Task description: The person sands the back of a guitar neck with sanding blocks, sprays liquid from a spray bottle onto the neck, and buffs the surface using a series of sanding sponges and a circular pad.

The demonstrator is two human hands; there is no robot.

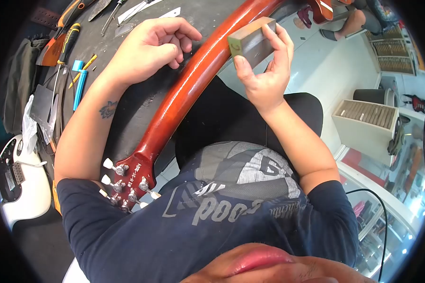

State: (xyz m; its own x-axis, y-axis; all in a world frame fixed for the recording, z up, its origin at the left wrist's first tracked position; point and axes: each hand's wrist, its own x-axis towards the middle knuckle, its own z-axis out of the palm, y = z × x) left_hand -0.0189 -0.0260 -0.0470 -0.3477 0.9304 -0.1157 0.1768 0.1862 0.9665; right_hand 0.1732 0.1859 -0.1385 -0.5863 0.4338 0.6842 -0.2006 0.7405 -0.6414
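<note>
My right hand (271,70) grips a sanding block (255,45) between thumb and fingers. The block is rectangular, with a dark grey broad face, a tan long edge and a greenish end bearing a dark mark. It is held up beside the glossy red-brown guitar neck (182,92); whether the two touch, I cannot tell. Left of the neck hovers my left hand (160,47), fingers loosely curled and apart, nothing visible in it. The neck runs diagonally toward my body, back side up. Its headstock (139,177) carries metal tuners with pale buttons and a handwritten date, and lies near my left sleeve.
On the dark workbench (132,101) at left lie a yellow-black screwdriver (70,42), a blue marker (80,89), a yellow pencil (83,70) and metal blades. A white guitar body (30,193) rests at lower left. Right are a white box (359,127), a glass case and another person's leg (349,26).
</note>
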